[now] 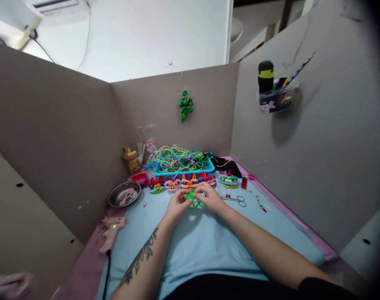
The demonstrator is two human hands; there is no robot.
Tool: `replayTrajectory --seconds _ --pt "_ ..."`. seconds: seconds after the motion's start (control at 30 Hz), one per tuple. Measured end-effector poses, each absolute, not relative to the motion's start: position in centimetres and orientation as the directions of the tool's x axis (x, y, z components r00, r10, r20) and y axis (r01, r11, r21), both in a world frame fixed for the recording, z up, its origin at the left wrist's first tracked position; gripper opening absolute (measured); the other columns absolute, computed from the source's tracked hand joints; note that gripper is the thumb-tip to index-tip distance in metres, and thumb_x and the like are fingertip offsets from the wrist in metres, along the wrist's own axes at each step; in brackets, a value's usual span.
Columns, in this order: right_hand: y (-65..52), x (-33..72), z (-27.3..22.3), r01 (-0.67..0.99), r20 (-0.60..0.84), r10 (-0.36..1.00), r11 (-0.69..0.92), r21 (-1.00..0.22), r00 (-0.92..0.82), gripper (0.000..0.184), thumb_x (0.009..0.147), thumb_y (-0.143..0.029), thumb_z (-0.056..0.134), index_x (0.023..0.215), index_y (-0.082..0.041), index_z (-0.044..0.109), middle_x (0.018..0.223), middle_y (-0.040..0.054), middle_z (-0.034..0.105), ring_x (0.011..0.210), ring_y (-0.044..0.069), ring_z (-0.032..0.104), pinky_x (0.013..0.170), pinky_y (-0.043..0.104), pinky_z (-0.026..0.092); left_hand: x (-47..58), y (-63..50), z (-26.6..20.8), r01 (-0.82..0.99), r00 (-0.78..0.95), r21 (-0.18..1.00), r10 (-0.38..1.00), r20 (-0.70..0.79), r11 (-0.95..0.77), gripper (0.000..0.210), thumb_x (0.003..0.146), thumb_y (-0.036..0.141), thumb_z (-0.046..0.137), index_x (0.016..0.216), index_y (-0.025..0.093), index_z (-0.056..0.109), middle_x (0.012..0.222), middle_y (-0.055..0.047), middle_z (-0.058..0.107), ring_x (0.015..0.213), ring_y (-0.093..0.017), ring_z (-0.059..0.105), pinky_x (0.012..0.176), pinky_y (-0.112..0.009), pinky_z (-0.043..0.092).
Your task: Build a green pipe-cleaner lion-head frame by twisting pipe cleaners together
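Observation:
Bright green pipe cleaners [195, 204], bent into loops, are held between my two hands above the blue cloth. My left hand [179, 203] pinches their left side with thumb and fingers. From the right, my right hand [210, 197] grips the same green piece with its fingertips closed. The fingers hide part of the piece. Just behind my hands sits a row of colourful fuzzy figures; an orange and red one [189, 181] and a teal and yellow one [229, 181] are among them. Silver scissors [238, 201] lie to the right of my right hand.
A blue basket [185, 173] heaped with colourful pipe cleaners [180, 158] stands at the back. On the left are a metal bowl [111, 199] and a pink glue gun [114, 233] with a black cord. Grey partitions enclose the table; a plastic bin [275, 101] hangs on the right one.

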State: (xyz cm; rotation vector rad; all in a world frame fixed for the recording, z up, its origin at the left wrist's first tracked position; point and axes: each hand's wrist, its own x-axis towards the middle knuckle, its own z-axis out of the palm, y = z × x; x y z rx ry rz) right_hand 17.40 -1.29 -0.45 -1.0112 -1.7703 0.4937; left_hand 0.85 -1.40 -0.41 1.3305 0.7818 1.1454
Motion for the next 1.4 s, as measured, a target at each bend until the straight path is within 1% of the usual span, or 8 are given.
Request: replayTrajectory --seconds 0.07,0.2,0.4,0.53,0.73,1.0,1.17,1.4 --pt "-1.2 17.3 -0.6 0.419 0.553 0.822 0.554 -0.72 -0.137 0.002 0.073 -0.022 0.059 0.073 -0.019 0.06 0.083 0.0015 0.053 0.083 0.016 0.053 0.078 0.03 0.041 0.9 -1.4 -0.5 -0.162 0.302 0.977 0.935 0.186 -0.141 0.037 0.056 0.026 0.076 0.085 0.015 0.055 0.07 0.0 0.059 0.063 -0.011 0.055 0.059 -0.022 0.04" --pt "-1.3 17.1 -0.7 0.464 0.614 0.789 0.552 -0.693 -0.022 0.022 0.067 -0.02 0.064 0.088 -0.021 0.057 0.089 0.0019 0.053 0.086 0.018 0.051 0.078 0.032 0.041 0.9 -1.4 -0.7 -0.152 0.302 0.978 0.935 0.187 -0.146 0.036 0.057 0.026 0.075 0.085 0.016 0.053 0.07 0.0 0.059 0.062 -0.011 0.055 0.059 -0.023 0.041" --pt "-2.0 16.6 -0.3 0.565 0.729 0.684 0.599 -0.568 0.007 0.006 0.069 -0.021 0.065 0.074 -0.022 0.062 0.087 0.0028 0.054 0.091 0.021 0.051 0.085 0.038 0.037 0.9 -1.8 -0.1 -0.165 0.281 0.977 0.943 0.179 -0.136 0.036 0.057 0.026 0.074 0.084 0.016 0.052 0.07 0.001 0.06 0.063 -0.011 0.057 0.06 -0.022 0.042" --pt "-2.2 16.5 -0.3 0.58 0.74 0.671 0.583 -0.569 0.052 0.016 0.068 -0.02 0.067 0.083 -0.023 0.063 0.087 0.0032 0.057 0.089 0.021 0.051 0.083 0.037 0.039 0.9 -1.9 0.1 -0.187 0.275 0.975 0.946 0.171 -0.122 0.037 0.056 0.025 0.075 0.084 0.016 0.053 0.07 0.001 0.061 0.064 -0.012 0.058 0.061 -0.023 0.042" --pt "-2.3 16.4 -0.4 0.535 0.726 0.687 0.599 -0.595 0.038 0.013 0.072 -0.022 0.064 0.085 -0.022 0.062 0.084 0.0033 0.063 0.084 0.02 0.055 0.078 0.035 0.042 0.8 -1.7 -0.1 -0.213 0.274 0.97 0.946 0.173 -0.116 0.038 0.056 0.023 0.075 0.085 0.016 0.052 0.073 -0.001 0.062 0.064 -0.012 0.058 0.062 -0.023 0.042" --pt "-2.1 16.6 -0.4 0.568 0.716 0.698 0.581 -0.583 0.021 0.011 0.07 -0.024 0.067 0.081 -0.024 0.068 0.082 0.0033 0.068 0.087 0.022 0.056 0.081 0.037 0.042 0.8 -1.9 0.1 -0.189 0.256 0.974 0.951 0.171 -0.125 0.037 0.057 0.024 0.075 0.085 0.016 0.052 0.072 -0.001 0.062 0.065 -0.012 0.058 0.062 -0.023 0.042" --pt "-2.1 16.7 -0.3 0.583 0.701 0.712 0.587 -0.561 -0.042 0.008 0.073 -0.024 0.064 0.079 -0.024 0.069 0.082 0.0037 0.067 0.087 0.022 0.055 0.081 0.037 0.04 0.9 -1.9 0.2 -0.18 0.257 0.974 0.949 0.181 -0.137 0.037 0.055 0.025 0.075 0.083 0.016 0.053 0.07 0.0 0.061 0.064 -0.013 0.058 0.06 -0.023 0.042" --pt "-2.1 16.6 -0.1 0.562 0.69 0.723 0.581 -0.589 -0.024 0.002 0.07 -0.021 0.064 0.071 -0.021 0.062 0.077 0.0018 0.062 0.082 0.019 0.054 0.077 0.033 0.039 0.9 -1.9 0.1 -0.185 0.273 0.975 0.947 0.17 -0.122 0.037 0.056 0.023 0.075 0.083 0.016 0.052 0.066 0.002 0.06 0.06 -0.01 0.056 0.06 -0.023 0.042"
